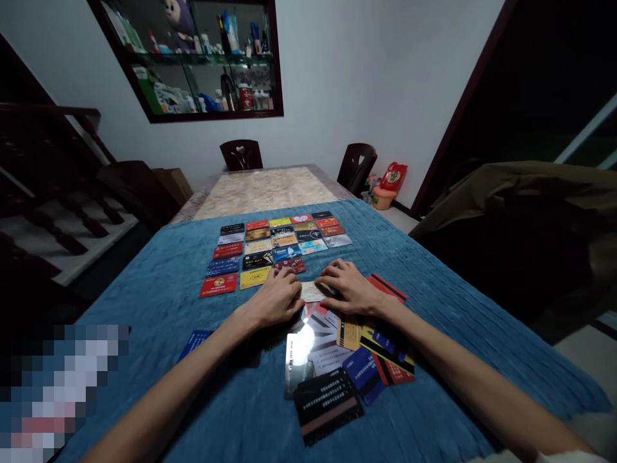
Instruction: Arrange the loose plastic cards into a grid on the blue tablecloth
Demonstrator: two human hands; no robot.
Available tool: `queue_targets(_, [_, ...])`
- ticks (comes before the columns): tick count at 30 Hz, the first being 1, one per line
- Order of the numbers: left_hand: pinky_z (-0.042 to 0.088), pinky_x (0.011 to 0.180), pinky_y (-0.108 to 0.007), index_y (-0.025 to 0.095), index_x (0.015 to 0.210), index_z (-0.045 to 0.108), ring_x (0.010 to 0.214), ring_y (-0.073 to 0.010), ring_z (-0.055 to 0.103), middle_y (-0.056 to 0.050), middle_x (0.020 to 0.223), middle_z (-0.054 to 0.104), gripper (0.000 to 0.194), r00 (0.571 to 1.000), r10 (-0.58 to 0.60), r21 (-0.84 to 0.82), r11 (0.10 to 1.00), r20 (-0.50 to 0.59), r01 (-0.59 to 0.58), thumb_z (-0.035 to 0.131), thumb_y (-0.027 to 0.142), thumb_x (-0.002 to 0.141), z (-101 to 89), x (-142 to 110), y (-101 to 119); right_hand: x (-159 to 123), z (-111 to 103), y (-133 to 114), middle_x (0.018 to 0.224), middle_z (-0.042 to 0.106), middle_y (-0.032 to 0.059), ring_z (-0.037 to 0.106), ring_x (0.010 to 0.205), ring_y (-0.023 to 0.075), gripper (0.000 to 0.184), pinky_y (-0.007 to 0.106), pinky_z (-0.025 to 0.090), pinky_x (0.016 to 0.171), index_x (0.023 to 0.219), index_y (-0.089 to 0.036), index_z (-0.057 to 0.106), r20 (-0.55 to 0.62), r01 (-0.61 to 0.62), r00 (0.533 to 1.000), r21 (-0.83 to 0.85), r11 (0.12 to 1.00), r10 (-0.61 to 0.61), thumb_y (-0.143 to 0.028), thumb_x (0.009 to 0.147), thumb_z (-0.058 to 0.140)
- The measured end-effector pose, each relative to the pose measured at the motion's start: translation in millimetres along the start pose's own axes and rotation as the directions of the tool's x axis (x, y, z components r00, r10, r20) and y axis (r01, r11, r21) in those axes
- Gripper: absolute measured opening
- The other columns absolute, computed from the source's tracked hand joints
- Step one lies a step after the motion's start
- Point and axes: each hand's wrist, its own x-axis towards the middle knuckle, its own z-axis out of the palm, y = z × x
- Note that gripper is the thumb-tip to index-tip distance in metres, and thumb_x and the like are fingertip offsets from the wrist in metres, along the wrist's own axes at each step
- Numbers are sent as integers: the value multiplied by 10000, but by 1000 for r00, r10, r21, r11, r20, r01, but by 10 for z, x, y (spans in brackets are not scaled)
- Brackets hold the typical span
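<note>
Just below frame centre, a white card lies between the left hand and right hand, fingers curled at its ends; I cannot tell whether they pinch it. Loose cards overlap at lower centre, below card rows on the blue-covered worktop.

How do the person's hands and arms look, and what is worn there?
The left hand and right hand are ungloved, with no ring or watch visible. The left forearm and right forearm are bare and slender. Only the right one shows a whitish sleeve edge, near the picture's bottom.
</note>
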Motion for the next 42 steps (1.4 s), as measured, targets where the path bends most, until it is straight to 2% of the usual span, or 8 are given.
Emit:
queue_targets(7, [356, 990, -498, 187, 941, 634, 1202, -308, 470, -113, 1115, 657, 146, 1000, -6, -40, 999, -1, 6, 559, 303, 894, -12, -9, -32, 19, 39, 2, 1154, 676, 116, 488, 1112, 289, 319, 441, 363, 881, 1145, -215, 693, -7, -2, 1000, -11, 1000, 2, -430, 942, 575])
queue_targets(14, [369, 966, -474, 182, 884, 659, 1134, -287, 507, -97, 1035, 659, 155, 1000, 14, -32, 999, -13, -14, 546, 287, 901, 9, -7, -47, 9, 59, 2, 1192, 661, 119, 468, 1131, 294, 380, 450, 367, 893, 1185, -215, 684, -20, 13, 1000, 15, 1000, -13, -477, 929, 583])
queue_targets(27, [409, 984, -425, 188, 860, 717, 1054, -247, 553, -87, 970, 690, 293, 1000, 3, -141, 990, 17, -1, 452, 269, 955, -103, -7, -67, 19, 131, 67, 1054, 716, 95, 497, 1092, 263, 234, 416, 353, 880, 1108, -216, 712, -119, 15, 993, 71, 997, -6, -229, 954, 537])
queue_targets(36, [485, 872, -295, 170, 816, 724, 912, -186, 629, -71, 927, 725, 289, 995, -26, -333, 943, -100, -9, 472, 234, 942, -50, 49, -221, 58, 230, 129, 895, 717, 69, 546, 939, 224, 171, 365, 389, 818, 1024, -193, 716, -235, 11, 972, 154, 988, 26, -215, 951, 563])
queue_targets(42, [515, 836, -281, 177, 977, 742, 888, -180, 658, -71, 971, 734, 237, 971, -128, -391, 920, -201, 40, 511, 179, 928, 68, 77, -289, 103, 312, 157, 891, 686, 73, 552, 870, 203, 174, 326, 427, 769, 1036, -197, 718, -290, -64, 949, 212, 975, 125, -264, 955, 580])
